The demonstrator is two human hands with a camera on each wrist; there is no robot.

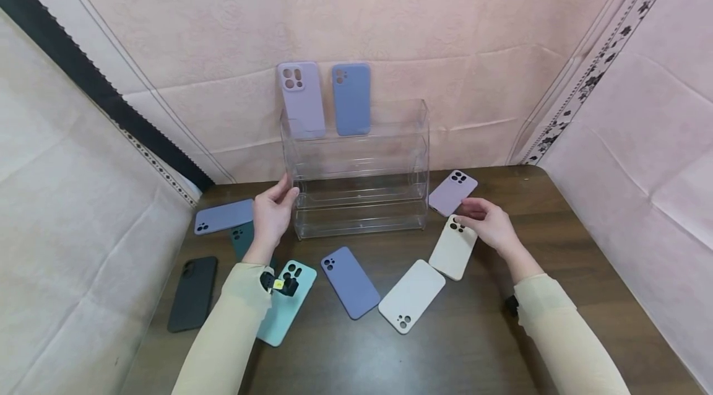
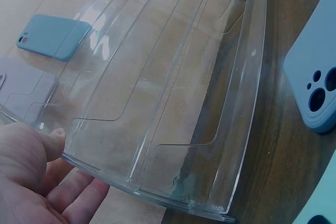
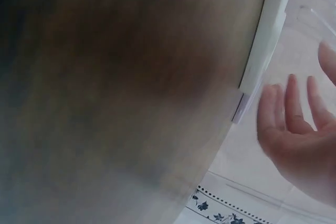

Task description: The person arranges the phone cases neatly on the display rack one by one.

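Observation:
A clear tiered display stand (image 1: 356, 226) stands at the back of the table. On its top tier lean a lilac phone case (image 1: 303, 101) and a blue phone case (image 1: 352, 98). My left hand (image 1: 273, 212) holds the stand's left side edge; in the left wrist view the thumb lies along the edge and the other fingers sit behind it. My right hand (image 1: 490, 226) hovers by the top end of a cream phone case (image 1: 450, 254), fingers spread and slightly bent. Beyond those fingers lies a small lilac case (image 1: 448, 197). The right wrist view shows nothing between the fingers.
A white case (image 1: 412, 296), a violet-blue case (image 1: 351, 286) and a mint case (image 1: 286, 314) lie in front of the stand. Leftward are a black case (image 1: 192, 296), a dark green case (image 1: 241, 240) and a blue case (image 1: 223, 217). Cloth walls enclose the table.

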